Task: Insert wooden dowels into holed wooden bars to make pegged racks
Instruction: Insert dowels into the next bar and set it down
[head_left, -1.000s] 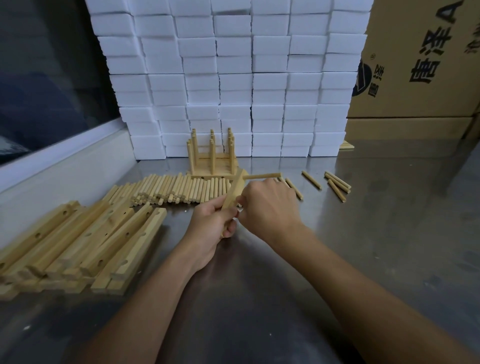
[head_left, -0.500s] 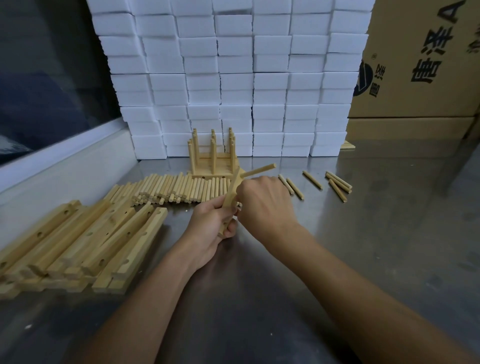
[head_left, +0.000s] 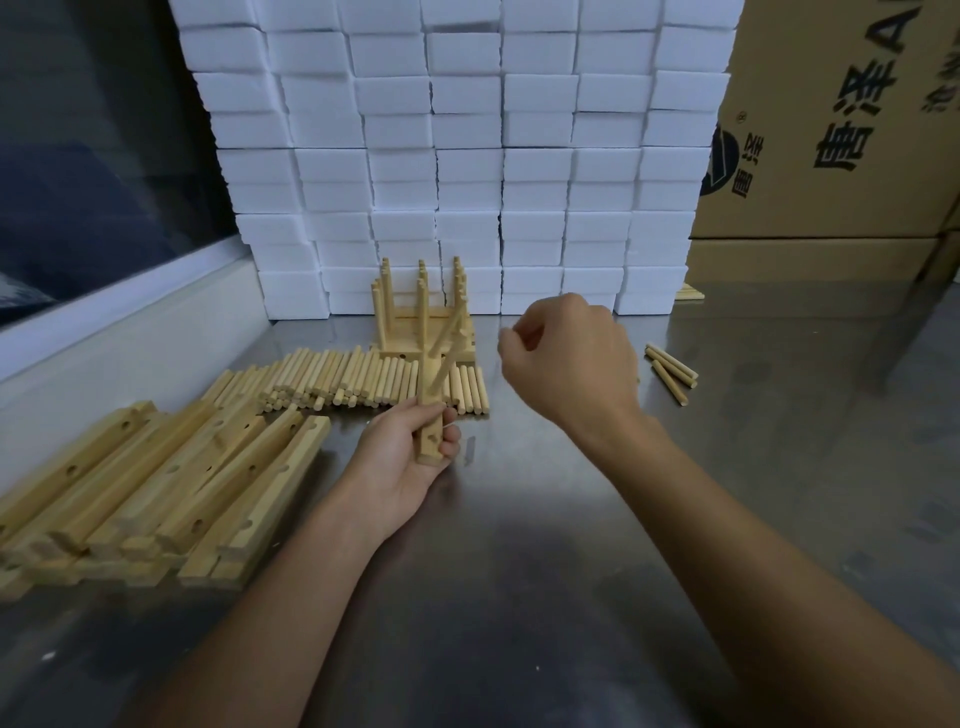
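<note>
Because the supplies are spread within arm's reach, the holed bars (head_left: 156, 483) lie stacked at about nine o'clock on the steel table (head_left: 675, 519), hole faces showing, probably so one can be drawn off without sorting. Just beyond them, toward eleven o'clock, the loose dowels (head_left: 374, 379) lie in a tidy row, side by side, which would make a single one easy to pick.

At the centre, the left hand (head_left: 410, 457) has its fingers wrapped round the lower part of one bar (head_left: 430, 415), holding it roughly upright and off the table; an empty hole faces the camera near its bottom end. Dowels already stand out of this bar (head_left: 447, 343), slanting up toward one o'clock, so the grip seems set low to leave the holes free.

Behind it at twelve o'clock, finished racks (head_left: 422, 317) stand against the wall of white foam blocks (head_left: 467, 156), out of the working space.

To the right, the right hand (head_left: 569, 364) hangs above the table with fingers loosely curled and apparently nothing in them, seemingly on its way for another peg. A few stray dowels (head_left: 671, 370) lie at two o'clock, near that hand, below the cardboard box (head_left: 841, 130).
</note>
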